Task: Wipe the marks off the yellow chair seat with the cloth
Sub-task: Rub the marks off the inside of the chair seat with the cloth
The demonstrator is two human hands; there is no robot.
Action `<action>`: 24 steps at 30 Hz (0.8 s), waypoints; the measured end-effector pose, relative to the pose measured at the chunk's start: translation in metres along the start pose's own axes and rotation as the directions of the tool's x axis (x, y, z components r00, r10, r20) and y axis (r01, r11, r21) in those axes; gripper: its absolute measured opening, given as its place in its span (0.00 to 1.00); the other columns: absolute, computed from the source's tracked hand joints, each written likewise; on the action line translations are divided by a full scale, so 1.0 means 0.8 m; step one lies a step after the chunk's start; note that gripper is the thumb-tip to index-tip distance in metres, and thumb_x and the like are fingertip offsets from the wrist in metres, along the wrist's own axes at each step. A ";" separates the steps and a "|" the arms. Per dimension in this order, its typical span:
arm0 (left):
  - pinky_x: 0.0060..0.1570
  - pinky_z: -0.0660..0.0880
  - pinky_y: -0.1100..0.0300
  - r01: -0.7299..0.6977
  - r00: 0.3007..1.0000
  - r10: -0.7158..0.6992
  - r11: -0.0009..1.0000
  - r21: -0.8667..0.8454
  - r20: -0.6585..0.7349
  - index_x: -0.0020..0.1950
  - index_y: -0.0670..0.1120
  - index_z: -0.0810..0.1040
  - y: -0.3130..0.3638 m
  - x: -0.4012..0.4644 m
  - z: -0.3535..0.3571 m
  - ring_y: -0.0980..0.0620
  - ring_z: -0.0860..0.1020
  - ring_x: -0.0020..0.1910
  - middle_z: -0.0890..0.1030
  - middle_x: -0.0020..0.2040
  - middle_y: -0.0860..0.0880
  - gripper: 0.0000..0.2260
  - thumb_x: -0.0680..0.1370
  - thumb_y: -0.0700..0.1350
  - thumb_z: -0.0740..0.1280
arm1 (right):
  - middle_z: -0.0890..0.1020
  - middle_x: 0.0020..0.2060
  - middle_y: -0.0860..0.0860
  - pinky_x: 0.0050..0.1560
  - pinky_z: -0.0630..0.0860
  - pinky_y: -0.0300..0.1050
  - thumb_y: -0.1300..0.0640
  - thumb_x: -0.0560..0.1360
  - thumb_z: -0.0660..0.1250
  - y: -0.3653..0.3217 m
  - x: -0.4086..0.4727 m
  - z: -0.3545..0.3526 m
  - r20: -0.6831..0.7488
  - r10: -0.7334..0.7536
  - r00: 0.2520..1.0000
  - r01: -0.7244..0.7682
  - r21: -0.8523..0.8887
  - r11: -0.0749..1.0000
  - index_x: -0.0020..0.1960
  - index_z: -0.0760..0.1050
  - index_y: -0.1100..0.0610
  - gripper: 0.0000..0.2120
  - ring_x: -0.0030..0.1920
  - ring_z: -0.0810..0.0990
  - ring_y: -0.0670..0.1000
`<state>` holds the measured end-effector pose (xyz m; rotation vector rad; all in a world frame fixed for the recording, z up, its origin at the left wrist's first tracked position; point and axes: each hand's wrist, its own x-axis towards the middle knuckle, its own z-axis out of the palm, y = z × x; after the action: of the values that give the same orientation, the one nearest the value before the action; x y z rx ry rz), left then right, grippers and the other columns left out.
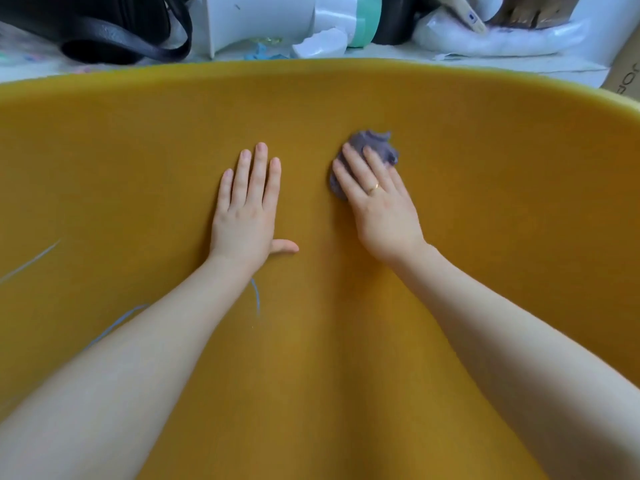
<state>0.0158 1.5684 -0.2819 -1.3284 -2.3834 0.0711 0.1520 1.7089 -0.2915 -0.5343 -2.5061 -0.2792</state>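
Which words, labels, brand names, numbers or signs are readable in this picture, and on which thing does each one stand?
"JO": large dark letters on the cardboard box at the right edge; the word is cut off by the frame and further letters are unclear.
Small dark mark on the pale wooden stick at the top: too small to read.
Nothing else bears readable text.

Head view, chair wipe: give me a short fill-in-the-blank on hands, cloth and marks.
1. The right hand presses a crumpled ____ cloth onto the yellow chair seat.
2. The left hand lies ____ on the seat, holding nothing.
3. The ring is on the ____ hand.
4. The blue marks lie nearest the ____ forearm.

Missing words: purple; flat; right; left
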 end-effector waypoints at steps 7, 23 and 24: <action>0.73 0.41 0.52 -0.043 0.998 0.046 0.997 -0.064 0.050 0.76 0.42 0.39 -0.006 0.001 -0.013 0.44 0.40 0.76 0.38 0.77 0.43 0.55 0.66 0.62 0.71 | 0.73 0.66 0.50 0.62 0.67 0.53 0.58 0.69 0.54 -0.069 -0.136 0.031 0.366 -0.066 0.928 0.029 0.105 0.994 0.65 0.71 0.53 0.25 0.65 0.73 0.55; 0.73 0.41 0.50 -0.059 0.980 0.040 0.994 0.093 0.194 0.76 0.45 0.37 -0.088 -0.043 -0.017 0.41 0.38 0.75 0.36 0.76 0.43 0.58 0.62 0.65 0.72 | 0.58 0.74 0.54 0.71 0.55 0.52 0.65 0.76 0.55 -0.092 0.062 0.016 -0.014 0.222 0.975 -0.214 0.207 0.955 0.73 0.55 0.57 0.26 0.73 0.55 0.59; 0.73 0.40 0.50 -0.060 0.979 0.040 0.994 0.090 0.200 0.76 0.45 0.37 -0.088 -0.043 -0.017 0.41 0.37 0.75 0.35 0.76 0.43 0.59 0.61 0.66 0.72 | 0.59 0.74 0.54 0.70 0.57 0.53 0.64 0.76 0.56 -0.097 0.045 0.027 -0.014 0.189 0.982 -0.182 0.209 0.961 0.73 0.56 0.57 0.26 0.73 0.57 0.59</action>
<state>-0.0202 1.4999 -0.2640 -1.3936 -2.4736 0.3435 0.0812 1.6569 -0.2955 -0.6669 -2.3945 0.0437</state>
